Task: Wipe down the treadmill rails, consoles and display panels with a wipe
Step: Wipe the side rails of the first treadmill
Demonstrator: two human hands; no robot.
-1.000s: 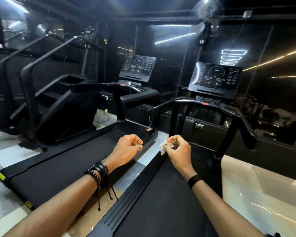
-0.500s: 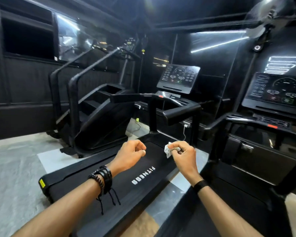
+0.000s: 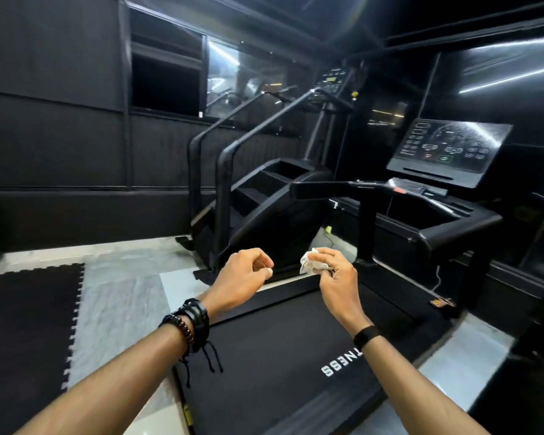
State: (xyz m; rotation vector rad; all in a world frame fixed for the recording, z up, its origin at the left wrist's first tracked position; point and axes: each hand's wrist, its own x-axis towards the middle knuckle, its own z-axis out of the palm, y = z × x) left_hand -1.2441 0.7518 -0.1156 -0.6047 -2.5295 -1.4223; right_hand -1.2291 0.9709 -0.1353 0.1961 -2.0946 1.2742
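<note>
Turned to the left treadmill

The view has swung left; the right hand (image 3: 333,277) pinches the crumpled wipe (image 3: 308,265) above the belt (image 3: 280,340), left hand (image 3: 245,277) loosely curled, empty. Rail (image 3: 336,188) and console (image 3: 446,152) likely next.

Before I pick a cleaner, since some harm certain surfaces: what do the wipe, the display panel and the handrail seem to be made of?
The wipe looks like thin white paper or nonwoven cloth; it is crumpled and creased in the right hand. The display panel seems glossy plastic or glass, with sharp light streaks reflected on it. The handrail looks matte black, perhaps plastic or rubber coating; it shows only dull highlights.
</note>
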